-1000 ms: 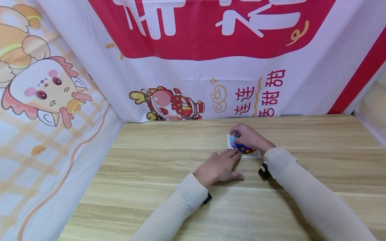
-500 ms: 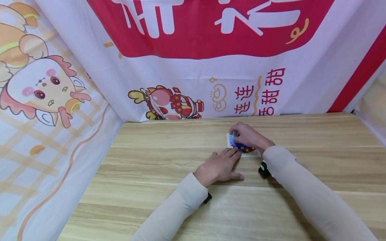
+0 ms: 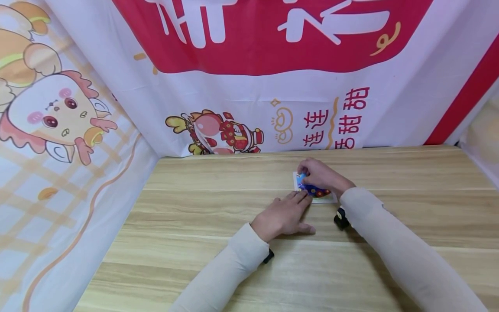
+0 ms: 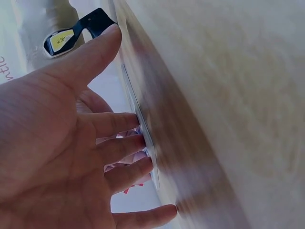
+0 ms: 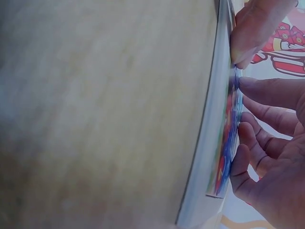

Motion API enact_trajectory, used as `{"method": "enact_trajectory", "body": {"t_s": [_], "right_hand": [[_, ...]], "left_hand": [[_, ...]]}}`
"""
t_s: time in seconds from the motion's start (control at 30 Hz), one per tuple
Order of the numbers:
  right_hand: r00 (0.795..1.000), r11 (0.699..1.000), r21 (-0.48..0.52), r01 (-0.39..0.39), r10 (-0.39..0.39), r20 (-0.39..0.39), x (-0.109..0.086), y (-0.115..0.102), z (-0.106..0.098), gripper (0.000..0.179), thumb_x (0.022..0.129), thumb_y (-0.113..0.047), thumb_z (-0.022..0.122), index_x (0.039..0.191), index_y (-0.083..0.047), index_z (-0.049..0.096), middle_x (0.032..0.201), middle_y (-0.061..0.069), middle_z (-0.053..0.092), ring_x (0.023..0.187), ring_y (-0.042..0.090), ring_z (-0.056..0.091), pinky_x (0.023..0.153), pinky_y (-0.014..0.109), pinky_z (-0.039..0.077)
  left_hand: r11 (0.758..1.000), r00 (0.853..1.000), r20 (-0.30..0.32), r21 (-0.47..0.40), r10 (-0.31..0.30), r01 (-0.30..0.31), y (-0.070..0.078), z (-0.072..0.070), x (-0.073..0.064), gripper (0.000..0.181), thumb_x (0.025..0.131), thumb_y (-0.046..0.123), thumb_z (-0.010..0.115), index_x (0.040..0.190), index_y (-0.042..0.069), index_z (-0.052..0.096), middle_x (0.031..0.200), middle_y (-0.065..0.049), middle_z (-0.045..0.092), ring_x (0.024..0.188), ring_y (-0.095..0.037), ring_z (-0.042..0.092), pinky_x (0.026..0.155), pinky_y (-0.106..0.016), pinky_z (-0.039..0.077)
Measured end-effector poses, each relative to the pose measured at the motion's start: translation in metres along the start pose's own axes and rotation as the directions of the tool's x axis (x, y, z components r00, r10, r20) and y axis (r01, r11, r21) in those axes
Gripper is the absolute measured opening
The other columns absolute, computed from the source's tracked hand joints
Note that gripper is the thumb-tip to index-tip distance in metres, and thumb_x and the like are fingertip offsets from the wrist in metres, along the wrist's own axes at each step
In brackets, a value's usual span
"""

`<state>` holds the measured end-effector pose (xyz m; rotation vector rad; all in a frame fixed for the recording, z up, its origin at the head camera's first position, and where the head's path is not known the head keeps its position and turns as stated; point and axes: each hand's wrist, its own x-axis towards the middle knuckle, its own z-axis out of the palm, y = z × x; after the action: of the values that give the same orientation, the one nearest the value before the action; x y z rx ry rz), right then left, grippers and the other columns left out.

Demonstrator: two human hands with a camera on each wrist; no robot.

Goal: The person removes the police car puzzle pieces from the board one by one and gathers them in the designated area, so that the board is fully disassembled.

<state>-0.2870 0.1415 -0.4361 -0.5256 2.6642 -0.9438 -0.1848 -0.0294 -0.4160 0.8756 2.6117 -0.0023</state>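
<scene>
A small flat board (image 3: pixel 329 199) with a white border and a colourful blue, red and yellow picture (image 3: pixel 319 192) lies near the back of the table. My left hand (image 3: pixel 286 215) lies beside its near left side, fingers stretched out, several tips touching the board's edge and face. The left thumb is spread to the right, as the left wrist view also shows. Over the picture my right hand (image 3: pixel 322 175) bends its fingers, and the thumb and fingertips (image 5: pixel 241 152) rest on its surface. Whether they pinch a loose piece is not visible. The hand covers the picture's upper right.
The wooden table (image 3: pixel 187 242) extends around both arms. A printed cloth (image 3: pixel 234 95) hangs along its back edge, and another patterned cloth (image 3: pixel 117 182) borders the left side. Black wrist-worn devices (image 3: pixel 341 219) hang under the cuffs.
Both hands and the board hold almost the same places. The whole head view has shifted very slightly upward.
</scene>
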Motion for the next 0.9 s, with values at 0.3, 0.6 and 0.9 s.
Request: {"method": "enact_trajectory", "body": {"t_s": [0.3,0.6,0.9], "right_hand": [[1.0,1.0,-0.016,0.001,-0.001,0.016,0.0018,0.0006,0.0005,0.022,0.094,0.004,0.068,0.116,0.004,0.065,0.118,0.021,0.06,0.11,0.033,0.059,0.102,0.049,0.05],[1.0,1.0,-0.007,0.023,-0.023,0.011,0.0004,0.001,-0.0009,0.022,0.093,0.005,0.068,0.115,0.003,0.063,0.118,0.022,0.06,0.111,0.035,0.058,0.102,0.051,0.049],[1.0,1.0,0.023,-0.013,0.012,0.026,0.003,0.0025,-0.0008,0.022,0.095,0.003,0.067,0.115,-0.002,0.061,0.122,0.019,0.06,0.115,0.034,0.058,0.104,0.052,0.048]], "left_hand": [[1.0,1.0,0.018,-0.023,0.001,0.0,0.0003,-0.0004,-0.0016,0.094,0.097,0.067,0.061,0.169,0.02,0.023,0.178,0.0,0.014,0.164,-0.021,0.017,0.122,-0.058,0.036],[1.0,0.999,0.033,-0.023,-0.01,0.01,0.0016,-0.0019,-0.0019,0.095,0.096,0.067,0.061,0.169,0.021,0.021,0.178,0.001,0.012,0.164,-0.021,0.017,0.123,-0.057,0.035],[0.999,0.999,0.046,-0.037,-0.009,0.011,0.0016,-0.0032,-0.0018,0.095,0.096,0.067,0.062,0.169,0.021,0.021,0.178,0.002,0.011,0.164,-0.02,0.016,0.123,-0.057,0.034]]}}
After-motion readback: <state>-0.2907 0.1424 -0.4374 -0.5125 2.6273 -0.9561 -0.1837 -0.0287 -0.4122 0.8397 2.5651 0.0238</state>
